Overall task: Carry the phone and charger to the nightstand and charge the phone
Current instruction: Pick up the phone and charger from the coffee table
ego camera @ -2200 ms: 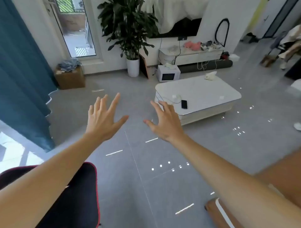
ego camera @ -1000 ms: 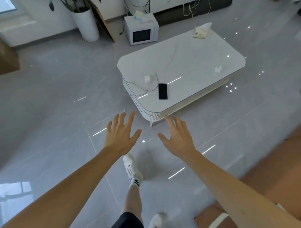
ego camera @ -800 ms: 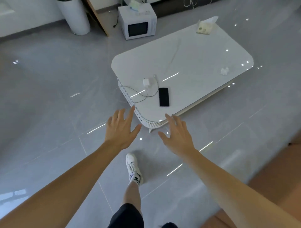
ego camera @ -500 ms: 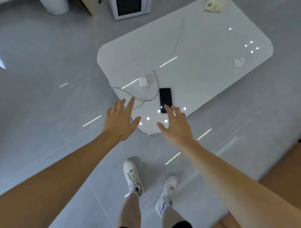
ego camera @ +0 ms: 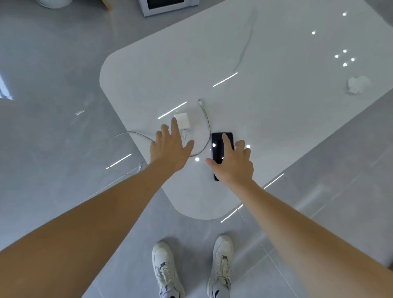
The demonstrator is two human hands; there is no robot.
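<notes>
A black phone (ego camera: 218,144) lies flat near the front corner of a glossy white coffee table (ego camera: 265,106). Left of it sits a white charger block (ego camera: 183,121), its thin cable (ego camera: 207,123) looping across the tabletop and hanging over the left edge. My right hand (ego camera: 232,164) hovers over the phone with fingers spread, covering its near half. My left hand (ego camera: 170,146) is spread over the cable, its fingertips at the charger block. Neither hand grips anything.
A crumpled white tissue (ego camera: 357,84) lies at the table's right edge. A white microwave (ego camera: 168,6) stands on the grey tile floor beyond the table, a white plant pot (ego camera: 55,2) to its left. My white sneakers (ego camera: 221,263) stand just before the table corner.
I walked up to the table and bent over it. Both hands moved forward from above the floor to above the tabletop, the right over the phone, the left over the charger.
</notes>
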